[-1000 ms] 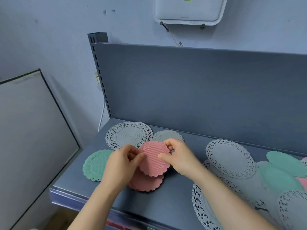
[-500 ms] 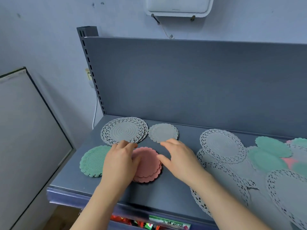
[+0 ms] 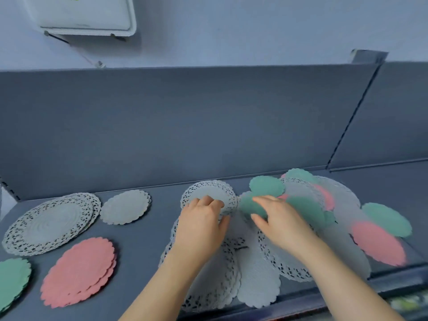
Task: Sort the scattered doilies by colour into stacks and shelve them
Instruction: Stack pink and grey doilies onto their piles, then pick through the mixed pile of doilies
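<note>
On the grey shelf [image 3: 143, 249], sorted stacks lie at the left: a pink stack [image 3: 78, 272], a green stack [image 3: 11, 281], a large white lace stack [image 3: 48, 223] and a small white doily [image 3: 126, 206]. A scattered heap of white, green and pink doilies covers the right half. My left hand [image 3: 200, 228] rests with fingers on a white lace doily [image 3: 208, 193]. My right hand [image 3: 281, 222] reaches over a green doily [image 3: 251, 206], fingers spread, touching it. A second green doily [image 3: 266, 186] and a loose pink doily [image 3: 377, 243] lie nearby.
The shelf's dark back panel [image 3: 185, 123] rises right behind the doilies. A vertical divider [image 3: 352, 117] marks the adjoining shelf bay at the right. A white box [image 3: 85, 15] hangs on the wall above. The shelf's front edge [image 3: 289, 306] runs below my forearms.
Both hands have let go of the pink doily, which now lies on the pink stack, and moved right to the scattered heap. The view has swung right.
</note>
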`<action>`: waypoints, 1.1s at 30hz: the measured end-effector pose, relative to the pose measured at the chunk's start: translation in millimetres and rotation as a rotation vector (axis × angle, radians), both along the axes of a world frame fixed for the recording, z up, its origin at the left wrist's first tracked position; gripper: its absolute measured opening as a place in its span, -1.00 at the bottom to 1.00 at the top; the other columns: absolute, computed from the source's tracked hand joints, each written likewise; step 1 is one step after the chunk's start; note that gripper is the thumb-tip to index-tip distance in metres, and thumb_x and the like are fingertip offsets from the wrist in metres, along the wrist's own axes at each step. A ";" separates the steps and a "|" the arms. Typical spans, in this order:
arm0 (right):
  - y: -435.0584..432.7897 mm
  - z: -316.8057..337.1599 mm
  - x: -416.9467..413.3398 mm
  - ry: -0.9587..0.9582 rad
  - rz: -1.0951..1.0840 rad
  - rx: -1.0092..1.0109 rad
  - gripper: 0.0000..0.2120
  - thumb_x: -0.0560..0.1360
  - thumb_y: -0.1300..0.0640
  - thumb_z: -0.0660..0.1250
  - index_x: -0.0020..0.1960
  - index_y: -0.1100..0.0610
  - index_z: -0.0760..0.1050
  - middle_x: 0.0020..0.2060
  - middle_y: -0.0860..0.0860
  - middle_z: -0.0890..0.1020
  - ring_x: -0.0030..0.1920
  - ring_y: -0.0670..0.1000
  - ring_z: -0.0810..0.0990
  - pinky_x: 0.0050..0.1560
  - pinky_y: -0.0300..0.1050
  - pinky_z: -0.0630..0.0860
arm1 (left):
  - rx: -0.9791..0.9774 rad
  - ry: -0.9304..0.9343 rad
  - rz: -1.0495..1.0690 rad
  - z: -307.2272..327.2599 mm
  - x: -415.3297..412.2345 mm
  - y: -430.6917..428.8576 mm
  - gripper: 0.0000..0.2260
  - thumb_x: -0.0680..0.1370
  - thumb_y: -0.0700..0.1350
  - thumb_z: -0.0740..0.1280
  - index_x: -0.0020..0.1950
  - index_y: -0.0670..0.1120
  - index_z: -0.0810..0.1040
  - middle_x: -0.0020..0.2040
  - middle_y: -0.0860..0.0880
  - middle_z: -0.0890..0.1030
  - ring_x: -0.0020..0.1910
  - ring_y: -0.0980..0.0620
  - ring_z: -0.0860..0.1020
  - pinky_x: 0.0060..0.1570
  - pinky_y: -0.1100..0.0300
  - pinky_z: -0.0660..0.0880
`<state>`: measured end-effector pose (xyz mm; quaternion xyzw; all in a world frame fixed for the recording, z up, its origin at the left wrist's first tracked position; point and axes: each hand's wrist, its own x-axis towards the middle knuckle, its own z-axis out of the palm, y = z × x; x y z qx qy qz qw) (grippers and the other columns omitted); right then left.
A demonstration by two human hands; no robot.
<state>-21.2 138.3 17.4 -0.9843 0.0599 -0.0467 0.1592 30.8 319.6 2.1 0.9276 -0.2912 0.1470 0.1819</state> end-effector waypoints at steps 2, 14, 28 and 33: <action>-34.5 -0.6 -6.1 0.016 -0.043 0.000 -0.58 0.57 0.02 0.20 0.41 0.07 0.35 0.34 -0.01 0.47 0.26 0.02 0.48 0.27 -0.09 0.40 | 0.008 0.039 -0.023 -0.7 0.5 -36.0 -0.74 0.52 0.03 0.26 0.13 -0.05 0.58 0.01 -0.03 0.60 -0.01 -0.13 0.53 -0.03 0.05 0.49; -148.2 -11.3 9.0 0.160 0.025 0.065 -0.48 0.52 0.03 0.32 0.44 0.04 0.30 0.39 -0.04 0.42 0.40 -0.03 0.35 0.44 -0.13 0.16 | 0.282 0.435 0.124 -7.5 45.8 -122.8 -0.44 0.46 0.15 0.36 0.40 0.00 0.35 0.30 -0.07 0.45 0.29 -0.10 0.37 0.28 0.02 0.36; -168.8 -2.8 31.2 0.075 0.109 0.183 -0.77 0.40 0.08 0.44 -0.02 -0.11 0.45 -0.03 -0.12 0.46 0.01 -0.09 0.46 0.06 -0.11 0.42 | -0.127 0.469 0.275 3.7 30.2 -127.7 -0.61 0.38 -0.09 0.49 -0.08 -0.03 0.26 -0.23 0.03 0.41 -0.28 0.01 0.37 -0.35 0.13 0.31; -156.9 20.8 40.7 -0.106 0.160 0.327 -0.83 0.42 0.16 0.39 -0.15 -0.06 0.45 -0.20 -0.16 0.59 -0.16 -0.03 0.55 -0.09 -0.05 0.51 | -0.477 0.243 0.389 16.7 10.7 -111.7 -0.75 0.50 -0.17 0.37 -0.06 -0.04 0.27 -0.29 0.05 0.44 -0.34 0.06 0.40 -0.38 0.18 0.32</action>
